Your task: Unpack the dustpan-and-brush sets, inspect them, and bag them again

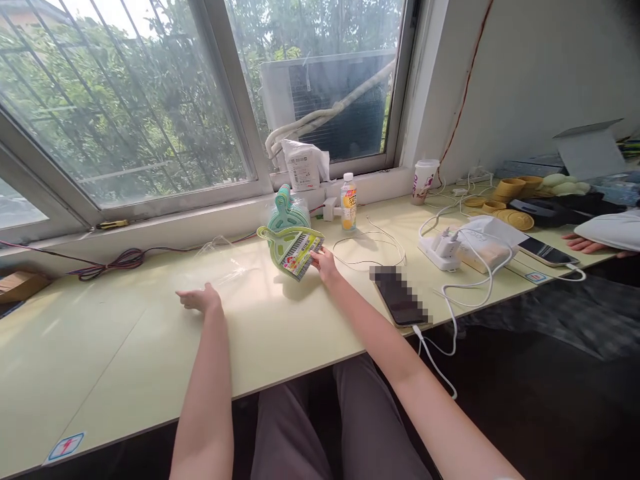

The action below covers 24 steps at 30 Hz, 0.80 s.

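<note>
Right hand clamps a dustpan set by its edge, best held steady, while left hand's grip near clear film is unclear.

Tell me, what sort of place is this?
Probably a shared workroom or office: a long table runs beneath a window, a white power strip sits on it, and another person's hand rests at the right.

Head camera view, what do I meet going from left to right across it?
Cardboard box, screwdriver, left hand, green labelled item, right hand at that item's right edge, juice bottle, lidded paper cup, white package, another person's hand.
</note>
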Tool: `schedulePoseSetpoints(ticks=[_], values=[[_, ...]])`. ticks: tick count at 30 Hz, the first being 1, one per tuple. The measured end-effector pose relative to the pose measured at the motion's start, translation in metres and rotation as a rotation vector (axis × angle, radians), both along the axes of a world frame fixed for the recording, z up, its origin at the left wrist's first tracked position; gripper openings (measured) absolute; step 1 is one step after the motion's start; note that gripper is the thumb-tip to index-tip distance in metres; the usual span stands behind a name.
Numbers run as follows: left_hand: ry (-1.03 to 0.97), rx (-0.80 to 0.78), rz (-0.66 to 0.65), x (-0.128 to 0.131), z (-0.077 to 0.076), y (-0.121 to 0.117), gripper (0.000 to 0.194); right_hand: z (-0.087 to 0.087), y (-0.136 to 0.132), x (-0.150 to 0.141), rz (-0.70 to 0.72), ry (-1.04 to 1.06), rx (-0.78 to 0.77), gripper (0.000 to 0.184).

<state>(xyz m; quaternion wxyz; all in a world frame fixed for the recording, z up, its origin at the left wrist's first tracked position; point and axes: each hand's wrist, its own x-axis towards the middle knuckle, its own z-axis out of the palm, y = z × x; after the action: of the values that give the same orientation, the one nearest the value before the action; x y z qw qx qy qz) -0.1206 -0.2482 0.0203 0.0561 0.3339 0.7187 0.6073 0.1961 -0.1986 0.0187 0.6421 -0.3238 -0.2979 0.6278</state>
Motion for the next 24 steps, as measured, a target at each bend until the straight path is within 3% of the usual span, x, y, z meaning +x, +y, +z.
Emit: schedulePoseSetpoints(ticks=[2,3,5,7,9,11,14,17,19,22,24], values=[[0.11,0.095,0.19,0.02,0.006,-0.002,0.073,-0.001,-0.001,-0.003,0.0,0.022,-0.005,0.018],[0.131,0.158,0.136,0.034,0.01,-0.001,0.068,-0.001,-0.003,-0.005,0.007,0.024,0.0,0.018],[-0.024,0.192,-0.262,0.064,0.014,0.002,0.052,-0.002,-0.006,-0.011,0.04,0.011,0.021,0.019],[-0.338,0.056,-0.693,0.092,0.013,0.006,0.05,-0.001,-0.009,-0.016,0.083,-0.022,0.049,0.019],[-0.47,-0.03,-0.888,0.11,0.006,0.01,0.052,0.0,-0.01,-0.018,0.135,-0.097,0.047,0.018],[-0.525,-0.042,-0.87,0.117,-0.002,0.012,0.057,0.001,-0.009,-0.016,0.222,-0.23,0.001,0.013],[-0.526,-0.029,-0.736,0.11,-0.01,0.015,0.051,0.001,-0.004,-0.011,0.349,-0.448,-0.105,0.004],[-0.479,-0.028,-0.674,0.099,-0.011,0.018,0.048,0.0,0.001,-0.005,0.357,-0.531,-0.163,0.012],[-0.46,-0.031,-0.638,0.094,-0.011,0.019,0.048,-0.001,0.006,0.002,0.237,-0.515,-0.169,0.014],[-0.466,-0.014,-0.603,0.092,-0.011,0.02,0.047,-0.001,0.014,0.02,-0.147,-0.376,-0.196,0.025],[-0.483,0.025,-0.625,0.092,-0.012,0.021,0.047,-0.001,0.018,0.032,-0.23,-0.273,-0.223,0.041]])
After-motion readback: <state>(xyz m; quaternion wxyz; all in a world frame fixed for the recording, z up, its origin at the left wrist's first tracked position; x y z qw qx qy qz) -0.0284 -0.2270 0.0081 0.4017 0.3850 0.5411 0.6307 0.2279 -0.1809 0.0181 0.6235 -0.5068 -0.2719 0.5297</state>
